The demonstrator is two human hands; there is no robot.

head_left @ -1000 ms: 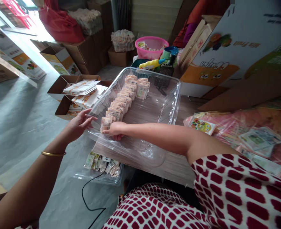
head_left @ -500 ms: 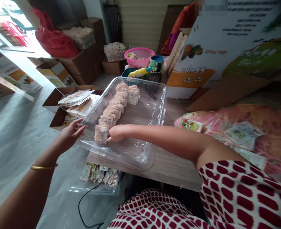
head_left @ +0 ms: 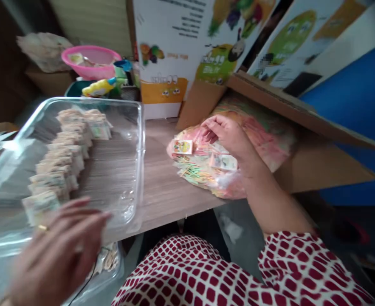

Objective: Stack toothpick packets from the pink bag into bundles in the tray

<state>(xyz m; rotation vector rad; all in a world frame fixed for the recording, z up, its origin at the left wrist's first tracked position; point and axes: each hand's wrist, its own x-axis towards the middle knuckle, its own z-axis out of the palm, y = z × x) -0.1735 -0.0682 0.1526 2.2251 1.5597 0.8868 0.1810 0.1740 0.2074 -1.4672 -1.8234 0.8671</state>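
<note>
right hand point(head_left: 221, 131): fingers curled above plastic bag of sticks point(head_left: 195, 172), table's point(head_left: 160, 165) right end, pinch can't tell | left hand point(head_left: 63, 248): fingers loosely spread, tray's point(head_left: 139, 170) near edge | bag likely soft, slippery; grasp loose film

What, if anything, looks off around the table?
The printed white carton behind the table: its lettering reads upside down, so it appears to be standing inverted. Otherwise nothing stands out; the packets in the clear tray show no obvious spill or damage, though blur hides fine detail.
</note>
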